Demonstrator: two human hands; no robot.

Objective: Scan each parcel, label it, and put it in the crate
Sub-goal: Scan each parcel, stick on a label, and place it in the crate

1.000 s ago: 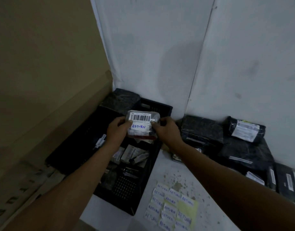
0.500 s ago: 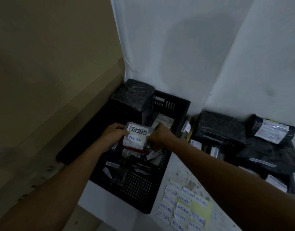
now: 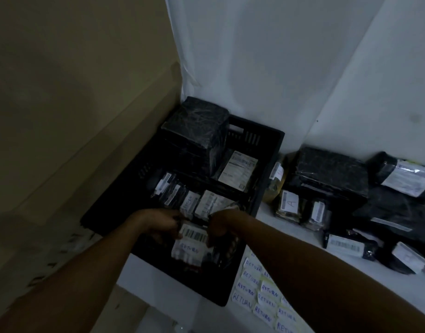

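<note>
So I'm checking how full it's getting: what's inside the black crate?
The black crate holds a big wrapped box, labelled parcels and the RETURN parcel; arms cover the near floor.

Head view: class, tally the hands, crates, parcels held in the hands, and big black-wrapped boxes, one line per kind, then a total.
Hands: 2, left hand, right hand
Crates: 1, black crate
Parcels held: 1, RETURN parcel
Big black-wrapped boxes: 2, box inside it, box right of it
Total: 6

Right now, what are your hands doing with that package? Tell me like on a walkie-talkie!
Both hands gripping: left hand, right hand. RETURN-labelled parcel held low inside black crate. Other parcels packed just behind it.
</note>
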